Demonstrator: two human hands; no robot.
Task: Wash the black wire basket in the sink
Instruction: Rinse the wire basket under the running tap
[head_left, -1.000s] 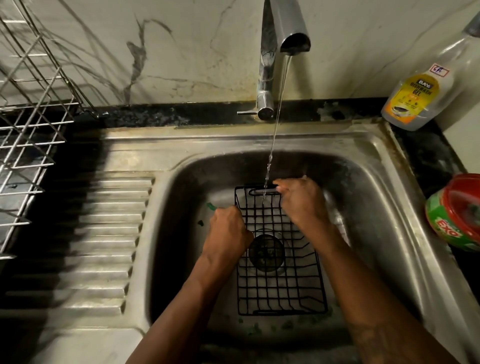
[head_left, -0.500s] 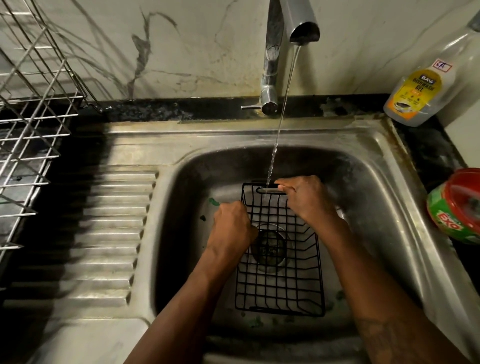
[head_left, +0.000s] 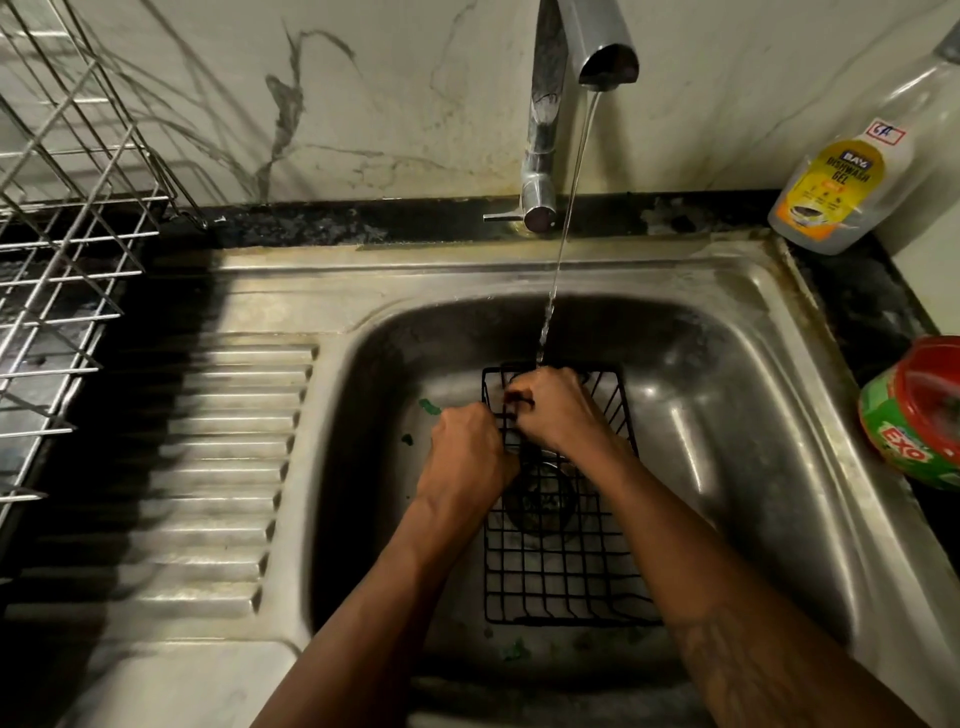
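Observation:
A black wire basket (head_left: 561, 571) lies in the steel sink (head_left: 727, 415), over the drain. My left hand (head_left: 465, 460) grips the basket's left rim with curled fingers. My right hand (head_left: 558, 413) is curled round the wires near the basket's far left corner, right beside the left hand. A thin stream of water from the tap (head_left: 576, 67) falls onto the far edge of the basket, just above my right hand. The fingertips of both hands are partly hidden.
A steel drainboard (head_left: 208, 467) adjoins the sink on the left, with a metal dish rack (head_left: 57, 249) beyond it. A dishwash gel bottle (head_left: 847, 187) stands at the back right; a red-lidded green tub (head_left: 914, 415) sits at the right edge. Green scraps (head_left: 428, 406) lie in the sink.
My right hand has slid left along the basket's far edge, from the far handle to the far left corner, close to my left hand. The basket has shifted slightly.

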